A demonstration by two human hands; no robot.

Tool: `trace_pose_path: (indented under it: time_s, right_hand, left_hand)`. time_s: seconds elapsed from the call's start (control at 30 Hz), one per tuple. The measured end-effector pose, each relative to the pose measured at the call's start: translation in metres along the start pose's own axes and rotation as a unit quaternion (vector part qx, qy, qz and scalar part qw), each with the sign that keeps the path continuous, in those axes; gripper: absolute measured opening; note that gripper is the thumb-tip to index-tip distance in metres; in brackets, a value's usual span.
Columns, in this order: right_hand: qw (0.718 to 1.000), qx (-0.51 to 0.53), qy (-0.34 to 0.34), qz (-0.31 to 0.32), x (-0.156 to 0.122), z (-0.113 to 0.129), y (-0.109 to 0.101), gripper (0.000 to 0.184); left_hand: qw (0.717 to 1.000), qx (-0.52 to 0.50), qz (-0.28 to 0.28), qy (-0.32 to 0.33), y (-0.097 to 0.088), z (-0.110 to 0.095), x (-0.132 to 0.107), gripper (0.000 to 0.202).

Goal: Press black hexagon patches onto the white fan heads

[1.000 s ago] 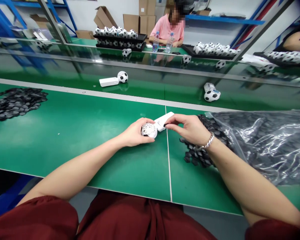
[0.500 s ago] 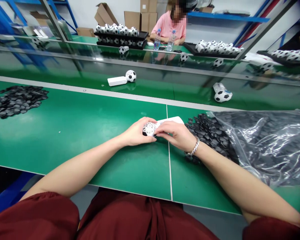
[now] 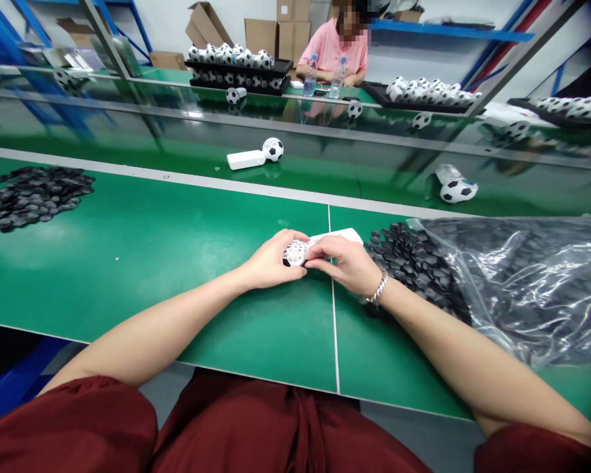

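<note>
We are holding a small white fan low over the green table, right at the seam between its two panels. Our left hand is cupping the fan's round grille head from the left, its grip closing narrowly around the rim. Our right hand is meeting it from the other side, fingertips pinching narrowly against the head's right edge; whether anything small is sitting between them we cannot tell. The fan's white handle is sticking out behind our right hand, pointing away and to the right.

Just beside our right wrist a heap of black pieces is spilling from a clear plastic bag, and it is touching the forearm. A second black heap is lying well apart on the left. Beyond the table's far edge, two football-patterned fans are lying on the conveyor belt. Across it a person in pink is sitting near trays of finished fans.
</note>
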State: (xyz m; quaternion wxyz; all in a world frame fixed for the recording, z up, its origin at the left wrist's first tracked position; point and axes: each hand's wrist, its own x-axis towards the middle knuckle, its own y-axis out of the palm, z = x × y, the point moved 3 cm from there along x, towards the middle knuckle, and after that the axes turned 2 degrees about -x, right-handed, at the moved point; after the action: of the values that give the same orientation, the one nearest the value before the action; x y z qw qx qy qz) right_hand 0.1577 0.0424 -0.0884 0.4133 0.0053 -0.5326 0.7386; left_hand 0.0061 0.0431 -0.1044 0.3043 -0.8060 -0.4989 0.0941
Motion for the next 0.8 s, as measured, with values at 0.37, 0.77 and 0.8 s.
trace_pose_path:
  time_s: [0.37, 0.77, 0.8]
  right_hand:
    - [0.996, 0.0, 0.087, 0.005, -0.002, -0.007, 0.001, 0.02]
    - [0.98, -0.152, 0.128, 0.01, -0.003, -0.031, -0.026, 0.044]
    - [0.975, -0.173, 0.138, 0.022, -0.005, -0.035, -0.026, 0.049]
  left_hand:
    - [1.0, -0.012, -0.02, 0.014, 0.003, -0.002, -0.001, 0.04]
    - [0.795, -0.549, -0.044, -0.256, -0.006, 0.026, 0.013, 0.029]
    - [0.76, -0.583, -0.041, -0.284, -0.007, 0.027, 0.013, 0.033]
